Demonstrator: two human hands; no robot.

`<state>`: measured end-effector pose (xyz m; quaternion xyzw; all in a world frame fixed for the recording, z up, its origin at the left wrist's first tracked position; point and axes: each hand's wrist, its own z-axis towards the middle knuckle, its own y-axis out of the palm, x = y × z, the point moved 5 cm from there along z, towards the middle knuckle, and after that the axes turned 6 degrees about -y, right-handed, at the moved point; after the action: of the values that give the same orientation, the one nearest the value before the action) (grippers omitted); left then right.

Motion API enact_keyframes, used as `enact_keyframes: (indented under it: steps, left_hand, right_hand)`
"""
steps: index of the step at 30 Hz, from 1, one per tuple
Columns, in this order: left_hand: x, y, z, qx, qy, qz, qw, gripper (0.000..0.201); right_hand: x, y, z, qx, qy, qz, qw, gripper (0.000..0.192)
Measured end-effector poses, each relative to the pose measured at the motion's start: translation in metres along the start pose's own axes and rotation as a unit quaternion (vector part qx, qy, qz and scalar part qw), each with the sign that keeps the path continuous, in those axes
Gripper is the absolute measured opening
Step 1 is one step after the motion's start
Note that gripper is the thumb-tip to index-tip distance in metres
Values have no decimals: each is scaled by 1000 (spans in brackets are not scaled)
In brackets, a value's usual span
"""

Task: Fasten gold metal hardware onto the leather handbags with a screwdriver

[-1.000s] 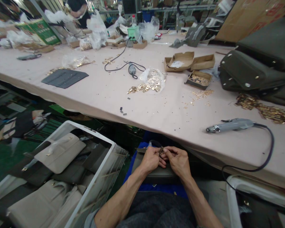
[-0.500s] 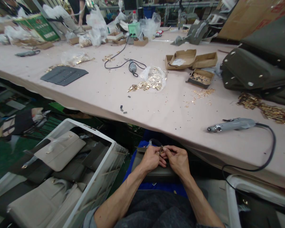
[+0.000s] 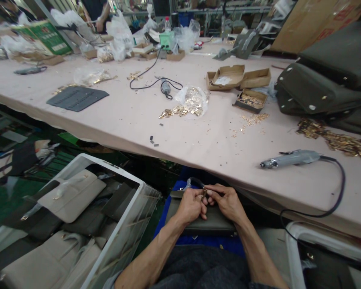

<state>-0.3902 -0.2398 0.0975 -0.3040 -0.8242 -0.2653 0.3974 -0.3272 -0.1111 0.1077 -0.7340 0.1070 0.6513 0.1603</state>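
A dark olive handbag point(image 3: 210, 224) lies flat in my lap on blue cloth point(image 3: 161, 224). Above it my left hand point(image 3: 193, 204) is closed, pinching a small brass-coloured metal fitting point(image 3: 203, 193) between thumb and fingers. My right hand point(image 3: 225, 200) meets it from the other side, its thumb and fingertips pressed against the same fitting. The fitting is partly covered by fingers, so its exact shape does not show. Behind my hands the bag's dark handle point(image 3: 195, 180) arches up, with clear plastic wrap at its left end.
A grey electric screwdriver point(image 3: 290, 159) lies at the table's near right, its cord hanging over the edge. Gold fittings point(image 3: 192, 102) spill from a plastic bag. A white crate point(image 3: 132, 200) of bags stands at left, another crate point(image 3: 291, 241) at right. Olive bags point(image 3: 321, 88) are piled on the table.
My fingers have shifted slightly around the fitting, the right fingers closing in nearer to it. The whole view has moved a little.
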Motion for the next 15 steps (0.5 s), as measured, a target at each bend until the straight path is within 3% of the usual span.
enact_keyframes:
  steps: [3, 10, 15]
  left_hand:
    - [0, -1, -1, -1, 3, -3, 1000, 31]
    - [0, -3, -2, 13, 2, -6, 1000, 28]
    - [-1, -3, 0, 10, 1, -7, 1000, 27]
  right_hand:
    - [-7, 2, 1, -48, -22, 0, 999, 32]
    - [-14, 4, 0, -50, -116, -92, 988, 33]
    - [-13, 2, 1, -87, -119, -112, 983, 34]
